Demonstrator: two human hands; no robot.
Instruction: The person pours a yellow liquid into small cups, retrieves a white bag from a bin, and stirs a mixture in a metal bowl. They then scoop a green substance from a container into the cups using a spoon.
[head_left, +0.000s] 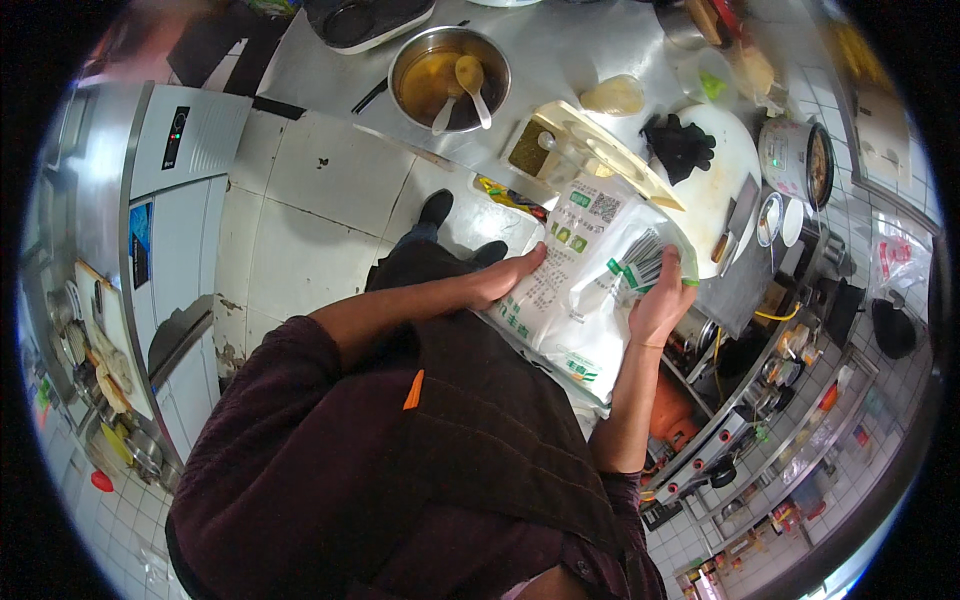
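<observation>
A large white plastic packet with green print (574, 277) is held in front of the apron, between both hands. My left hand (506, 279) grips its left edge, thumb on the printed face. At its upper right corner my right hand (664, 300) pinches the plastic, near a green strip. Just beyond the packet, a cream plastic lid (615, 154) stands tilted beside a condiment box (529, 146) with dark granules in one compartment. Farther left on the steel table, a metal pot (501, 97) holds brown liquid and two ladles (470, 73).
A white round cutting board (731, 150) bears a black glove (679, 148) and a cleaver (742, 214). Right of it is a rice cooker (787, 161). An orange gas cylinder (671, 412) stands low at the right. A white refrigerator (180, 217) is at the left, across the tiled floor.
</observation>
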